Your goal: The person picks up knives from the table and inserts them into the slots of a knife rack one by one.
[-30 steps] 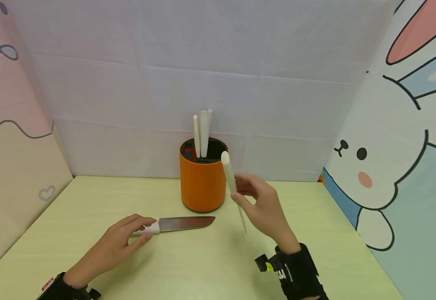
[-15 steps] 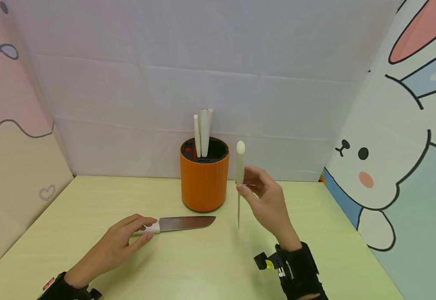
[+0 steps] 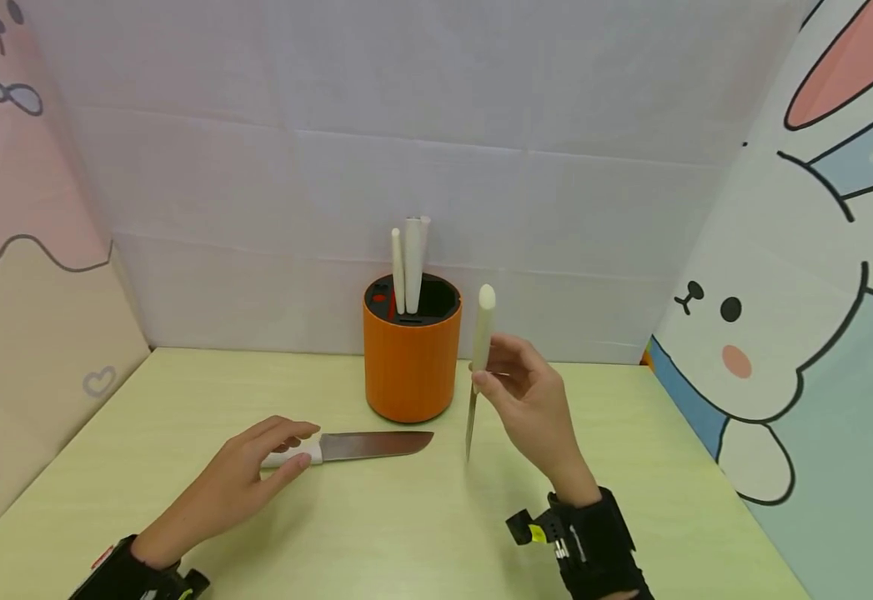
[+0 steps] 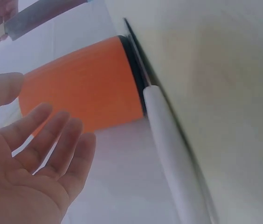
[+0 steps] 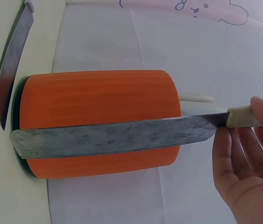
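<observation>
My right hand (image 3: pixel 529 408) pinches a knife with a pale handle (image 3: pixel 484 329) near the blade end. That knife stands almost upright in the air, handle up, its broad blade (image 5: pixel 117 140) pointing down to the right of the orange knife block (image 3: pixel 412 375). A second knife (image 3: pixel 376 445) lies flat on the table in front of the block, blade towards the right. Over its white handle (image 4: pixel 169 144) hovers my left hand (image 3: pixel 237 475), fingers loosely bent. The left wrist view shows a gap between these fingers and the handle.
Several white handles (image 3: pixel 413 267) stick up from the block's black top (image 3: pixel 436 304). A white sheet (image 3: pixel 316 192) hangs behind the pale table (image 3: pixel 376 533). Printed cloths stand at the left and right sides.
The knife in my right hand has swung from a leftward tilt to nearly upright, leaning slightly right, and its blade has turned. My left hand has risen slightly over the lying knife.
</observation>
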Available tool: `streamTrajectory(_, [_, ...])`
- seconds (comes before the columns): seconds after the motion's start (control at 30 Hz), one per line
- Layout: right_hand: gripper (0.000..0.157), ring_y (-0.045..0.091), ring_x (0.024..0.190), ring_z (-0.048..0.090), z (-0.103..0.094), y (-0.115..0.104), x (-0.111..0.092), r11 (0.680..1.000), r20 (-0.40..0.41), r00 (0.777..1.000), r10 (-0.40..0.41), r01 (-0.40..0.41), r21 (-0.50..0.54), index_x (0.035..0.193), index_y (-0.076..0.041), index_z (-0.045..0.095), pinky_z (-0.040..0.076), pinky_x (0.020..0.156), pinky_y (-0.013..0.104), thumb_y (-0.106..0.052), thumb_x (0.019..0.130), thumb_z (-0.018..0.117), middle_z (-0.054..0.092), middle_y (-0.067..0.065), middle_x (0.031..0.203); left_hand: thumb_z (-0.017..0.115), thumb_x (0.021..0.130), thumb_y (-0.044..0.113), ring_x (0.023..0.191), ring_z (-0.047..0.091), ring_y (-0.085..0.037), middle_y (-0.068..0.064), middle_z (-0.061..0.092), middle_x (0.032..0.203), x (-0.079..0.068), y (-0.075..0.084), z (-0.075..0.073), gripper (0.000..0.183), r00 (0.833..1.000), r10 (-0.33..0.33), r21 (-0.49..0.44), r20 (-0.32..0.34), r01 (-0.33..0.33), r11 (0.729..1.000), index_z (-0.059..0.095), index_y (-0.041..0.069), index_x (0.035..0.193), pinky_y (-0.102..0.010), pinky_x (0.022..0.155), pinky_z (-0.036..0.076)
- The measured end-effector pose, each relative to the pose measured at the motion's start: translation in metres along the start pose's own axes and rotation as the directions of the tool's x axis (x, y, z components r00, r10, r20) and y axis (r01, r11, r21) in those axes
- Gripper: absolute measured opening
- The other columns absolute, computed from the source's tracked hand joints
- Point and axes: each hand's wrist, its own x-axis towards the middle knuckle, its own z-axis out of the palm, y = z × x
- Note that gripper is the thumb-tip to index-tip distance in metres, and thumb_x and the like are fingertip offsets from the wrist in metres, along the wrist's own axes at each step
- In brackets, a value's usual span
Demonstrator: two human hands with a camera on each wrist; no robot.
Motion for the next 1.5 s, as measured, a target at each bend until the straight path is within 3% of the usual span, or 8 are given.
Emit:
streamTrajectory(0.27, [0.040,0.027,0.098,0.061,0.002,0.000,-0.001,1.000,-0.002,1.000,-0.009,0.010,0.013,0.125,0.001,0.052,0.053,0.085,0.035,0.007,0.087,0.064,0.060,0.015,0.111,0.062,0.095,0.028,0.101,0.054,-0.004,0.018,0.055,0.120,0.033,0.022,-0.005,0.037,1.000,0.030,-0.058,-0.004,-0.030,0.998,0.052,0.032,0.130,-0.032,0.079,0.052])
streamTrajectory(0.5, [0.040,0.029,0.097,0.061,0.005,-0.002,-0.002,0.999,-0.002,1.000,-0.018,0.018,0.035,0.125,0.002,0.053,0.053,0.084,0.034,0.008,0.087,0.064,0.060,0.016,0.110,0.060,0.096,0.031,0.103,0.054,-0.003,0.015,0.055,0.121,0.069,0.043,-0.005,0.036,0.996,0.074,-0.131,-0.047,-0.080,0.988,0.052,0.029,0.131,-0.029,0.084,0.052])
streamTrajectory(0.8, [0.040,0.028,0.096,0.061,0.007,-0.004,-0.003,1.000,-0.005,1.000,-0.027,0.027,0.015,0.125,0.002,0.053,0.053,0.084,0.034,0.008,0.087,0.064,0.060,0.016,0.109,0.058,0.097,0.031,0.104,0.054,-0.007,0.010,0.055,0.123,0.111,0.069,-0.005,0.034,0.994,0.072,-0.279,-0.084,-0.093,0.956,0.052,0.026,0.130,-0.032,0.086,0.052])
streamTrajectory(1.03, [0.040,0.027,0.096,0.061,0.010,-0.007,-0.004,1.000,0.000,1.000,-0.030,0.030,0.001,0.125,0.002,0.053,0.052,0.086,0.040,0.006,0.087,0.065,0.061,0.017,0.109,0.058,0.098,0.030,0.108,0.053,-0.010,0.009,0.056,0.121,0.139,0.095,-0.005,0.036,0.986,0.106,-0.361,-0.127,-0.145,0.921,0.052,0.025,0.133,-0.030,0.088,0.051])
streamTrajectory(1.33, [0.041,0.027,0.096,0.061,0.012,-0.006,-0.003,0.999,0.003,0.999,-0.041,0.041,0.024,0.126,0.001,0.053,0.053,0.086,0.039,0.007,0.087,0.064,0.061,0.016,0.109,0.059,0.096,0.014,0.103,0.056,-0.015,-0.007,0.059,0.118,0.162,0.144,-0.017,0.035,0.986,0.056,-0.444,-0.160,-0.123,0.888,0.053,0.006,0.130,-0.038,0.089,0.050])
streamTrajectory(1.5, [0.041,0.028,0.095,0.062,0.012,-0.005,-0.003,0.998,-0.007,0.999,-0.048,0.049,0.030,0.125,0.000,0.054,0.053,0.085,0.039,0.008,0.086,0.065,0.061,0.015,0.108,0.060,0.096,0.014,0.100,0.056,-0.015,-0.005,0.059,0.115,0.174,0.149,-0.010,0.034,0.982,0.046,-0.477,-0.181,-0.128,0.870,0.055,0.008,0.129,-0.037,0.087,0.051])
